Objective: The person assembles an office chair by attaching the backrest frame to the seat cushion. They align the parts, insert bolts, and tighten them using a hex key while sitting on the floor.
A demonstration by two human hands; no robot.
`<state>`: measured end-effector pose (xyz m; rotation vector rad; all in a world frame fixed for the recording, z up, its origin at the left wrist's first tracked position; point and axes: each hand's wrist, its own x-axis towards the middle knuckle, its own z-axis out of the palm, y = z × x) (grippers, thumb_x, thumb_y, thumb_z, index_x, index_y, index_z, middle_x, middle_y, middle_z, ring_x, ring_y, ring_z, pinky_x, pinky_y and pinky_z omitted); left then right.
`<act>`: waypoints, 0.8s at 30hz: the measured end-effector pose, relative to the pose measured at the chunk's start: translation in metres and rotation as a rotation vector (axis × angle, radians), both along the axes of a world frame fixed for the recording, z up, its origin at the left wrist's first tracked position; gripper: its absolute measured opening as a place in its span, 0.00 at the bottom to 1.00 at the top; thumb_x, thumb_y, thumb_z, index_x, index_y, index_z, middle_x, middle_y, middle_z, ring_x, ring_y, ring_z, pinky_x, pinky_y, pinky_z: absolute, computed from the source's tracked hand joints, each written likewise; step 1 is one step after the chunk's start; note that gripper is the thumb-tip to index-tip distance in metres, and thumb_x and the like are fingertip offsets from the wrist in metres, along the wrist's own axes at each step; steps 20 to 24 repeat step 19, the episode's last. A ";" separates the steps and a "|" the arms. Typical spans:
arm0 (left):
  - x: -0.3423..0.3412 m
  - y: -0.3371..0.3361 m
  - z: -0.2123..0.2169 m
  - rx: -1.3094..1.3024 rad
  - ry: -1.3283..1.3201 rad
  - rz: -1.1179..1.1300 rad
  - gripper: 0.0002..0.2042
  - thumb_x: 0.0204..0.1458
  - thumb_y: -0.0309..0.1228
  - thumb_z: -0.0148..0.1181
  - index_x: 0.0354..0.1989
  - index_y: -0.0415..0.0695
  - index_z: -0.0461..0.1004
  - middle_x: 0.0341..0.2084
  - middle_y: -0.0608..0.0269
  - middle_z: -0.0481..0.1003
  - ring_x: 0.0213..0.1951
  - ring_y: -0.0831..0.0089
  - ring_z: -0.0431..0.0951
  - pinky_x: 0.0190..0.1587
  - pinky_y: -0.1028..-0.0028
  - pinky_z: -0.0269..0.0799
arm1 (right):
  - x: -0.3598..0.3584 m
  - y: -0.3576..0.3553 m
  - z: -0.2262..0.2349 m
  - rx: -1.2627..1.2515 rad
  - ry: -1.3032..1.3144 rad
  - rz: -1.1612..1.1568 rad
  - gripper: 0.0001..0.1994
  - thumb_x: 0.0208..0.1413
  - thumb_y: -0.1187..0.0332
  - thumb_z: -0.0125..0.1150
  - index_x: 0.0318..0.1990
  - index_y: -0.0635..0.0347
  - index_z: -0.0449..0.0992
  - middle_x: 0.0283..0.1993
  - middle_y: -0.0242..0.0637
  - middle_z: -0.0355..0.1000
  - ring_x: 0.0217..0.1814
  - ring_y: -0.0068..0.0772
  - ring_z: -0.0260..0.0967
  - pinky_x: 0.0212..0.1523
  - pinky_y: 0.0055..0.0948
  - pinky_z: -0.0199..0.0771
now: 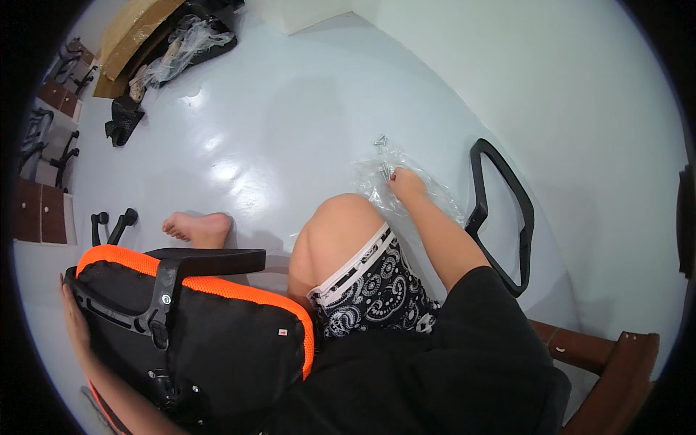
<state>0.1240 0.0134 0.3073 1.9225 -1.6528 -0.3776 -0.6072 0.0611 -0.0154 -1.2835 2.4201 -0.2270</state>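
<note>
Two hands are in use. At 8 o'clock, the left hand (75, 319) lies flat with fingers extended against the outer edge of the black-and-orange chair seat (217, 326), steadying it; it grips nothing. At 3 o'clock of the seat, the right hand (406, 183) rests on a clear plastic bag (377, 185) on the floor (290, 109), fingertips pinched on small metal screws (385, 171). Loose screws (380, 141) lie just beyond, at 12 o'clock. A black armrest (507, 217) lies at 3 o'clock of the bag.

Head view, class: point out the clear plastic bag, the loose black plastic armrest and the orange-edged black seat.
clear plastic bag (435, 194), head view, crinkled right side.
loose black plastic armrest (528, 217), head view, outer bar.
orange-edged black seat (239, 341), head view, black underside.
</note>
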 end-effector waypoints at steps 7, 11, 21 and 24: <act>0.003 0.012 0.020 0.040 -0.052 0.042 0.32 0.63 0.51 0.31 0.61 0.34 0.60 0.61 0.50 0.61 0.64 0.64 0.57 0.66 0.72 0.45 | 0.005 0.002 0.001 -0.277 -0.017 0.042 0.12 0.47 0.60 0.62 0.35 0.56 0.76 0.31 0.48 0.75 0.36 0.49 0.73 0.38 0.44 0.71; -0.069 0.027 0.053 0.065 -0.253 0.167 0.32 0.62 0.53 0.30 0.60 0.37 0.62 0.57 0.46 0.65 0.62 0.58 0.60 0.63 0.69 0.52 | 0.068 0.001 0.102 -0.511 -0.377 0.163 0.06 0.51 0.67 0.61 0.33 0.59 0.74 0.14 0.33 0.61 0.16 0.25 0.56 0.20 0.28 0.56; -0.143 0.057 0.132 -0.013 -0.633 0.247 0.30 0.61 0.53 0.29 0.63 0.45 0.58 0.47 0.36 0.70 0.53 0.46 0.68 0.56 0.62 0.61 | 0.255 -0.002 0.314 -0.750 -0.909 0.766 0.05 0.52 0.69 0.61 0.35 0.58 0.75 0.14 0.21 0.52 0.18 0.15 0.47 0.20 0.20 0.50; -0.143 0.057 0.132 -0.013 -0.633 0.247 0.30 0.61 0.53 0.29 0.63 0.45 0.58 0.47 0.36 0.70 0.53 0.46 0.68 0.56 0.62 0.61 | 0.255 -0.002 0.314 -0.750 -0.909 0.766 0.05 0.52 0.69 0.61 0.35 0.58 0.75 0.14 0.21 0.52 0.18 0.15 0.47 0.20 0.20 0.50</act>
